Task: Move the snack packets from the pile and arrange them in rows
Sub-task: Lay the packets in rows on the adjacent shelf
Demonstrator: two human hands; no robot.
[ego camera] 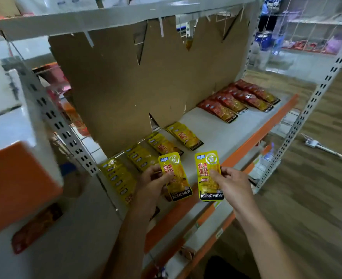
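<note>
While the left hand (153, 183) pinches one yellow packet (176, 177) by its left edge, the right hand (229, 183) pinches a second packet (209, 176) by its right edge; both are held upright, side by side, just above the shelf (236, 133). Behind them, yellow rows (146, 156) lie overlapped along the cardboard (138, 87). Red rows (238, 99) lie at the far right.

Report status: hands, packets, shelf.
Left hand pinching one yellow packet; right hand pinching another. Yellow rows and red rows laid on shelf. Nothing blocking.
</note>
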